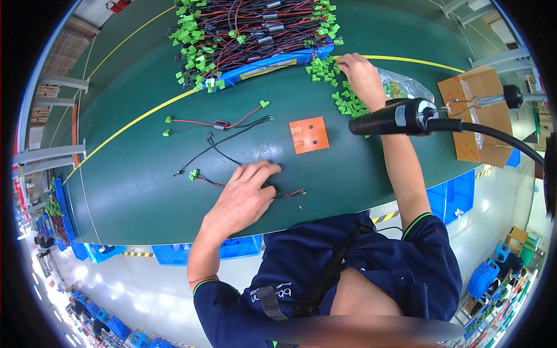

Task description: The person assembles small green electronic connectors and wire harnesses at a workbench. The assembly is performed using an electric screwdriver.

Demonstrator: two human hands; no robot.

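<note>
where the right hand [362, 79] curls, green connectors [318, 69] lie alongside.

Bright, even light fills the scene. Pale glare spots the green tabletop [133, 197] near its middle, and reflections gleam on the glossy floor [145, 290]. Fisheye distortion bows the yellow line [406, 60]; corners fall black; a smeared blur crosses the bottom.

I make this a factory assembly workshop: I see a long green-topped workbench [133, 203], a blue plastic tray [232, 74] heaped with red-and-black wire harnesses [261, 32], and yellow-and-black striped floor tape [384, 218] beyond.
</note>
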